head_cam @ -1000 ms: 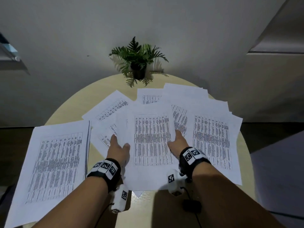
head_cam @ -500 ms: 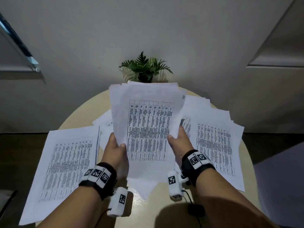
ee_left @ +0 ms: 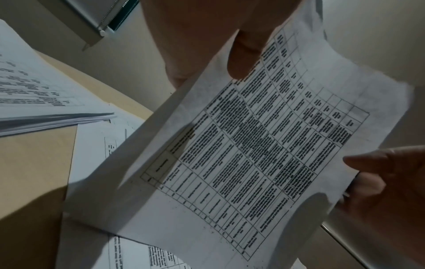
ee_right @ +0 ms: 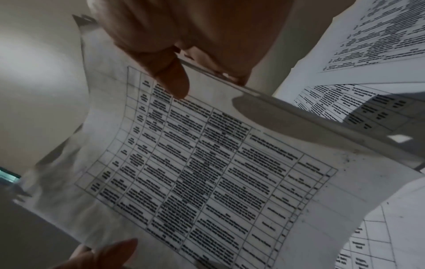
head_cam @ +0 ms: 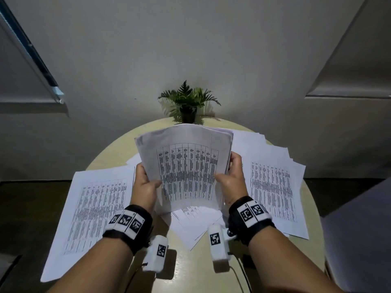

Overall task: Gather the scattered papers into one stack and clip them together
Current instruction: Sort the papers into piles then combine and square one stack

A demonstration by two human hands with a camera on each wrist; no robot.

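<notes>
We hold a bundle of printed sheets (head_cam: 186,166) raised above the centre of the round table (head_cam: 110,157), tilted toward us, with its lower edge just above the loose sheets (head_cam: 196,225) lying on the near centre of the tabletop. The left hand (head_cam: 145,187) grips the bundle's left edge, thumb (ee_left: 246,54) on the printed face and the other fingers behind. The right hand (head_cam: 231,178) grips the right edge the same way, its thumb (ee_right: 170,80) pressed on the front page. The top page shows a ruled table of text and bows slightly between the two grips.

A squared stack (head_cam: 93,210) rests at the left of the table. A fanned spread of sheets (head_cam: 273,187) covers the right side. A small potted plant (head_cam: 188,102) stands at the far edge, against the wall.
</notes>
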